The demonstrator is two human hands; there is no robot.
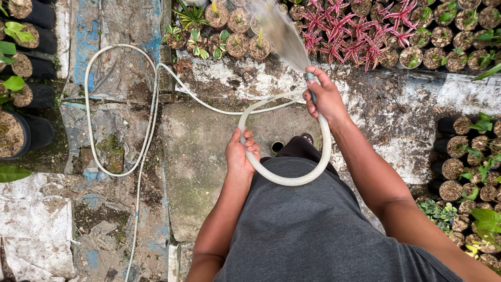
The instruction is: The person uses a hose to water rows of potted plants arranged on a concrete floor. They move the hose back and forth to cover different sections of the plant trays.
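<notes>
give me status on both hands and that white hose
Right hand grips nozzle end of white plastic hose, spraying small potted plants. Left hand holds hose loop. Nothing blocking spray.

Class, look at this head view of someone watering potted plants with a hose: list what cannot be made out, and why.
1. Hose source: the line runs off the bottom edge.
2. Hose tip: covered by the right hand.
3. Where the water spray lands: blurred, cut off by the top edge.
4. Feet: mostly hidden by the grey shirt.
5. Left hand palm: faces away.
</notes>
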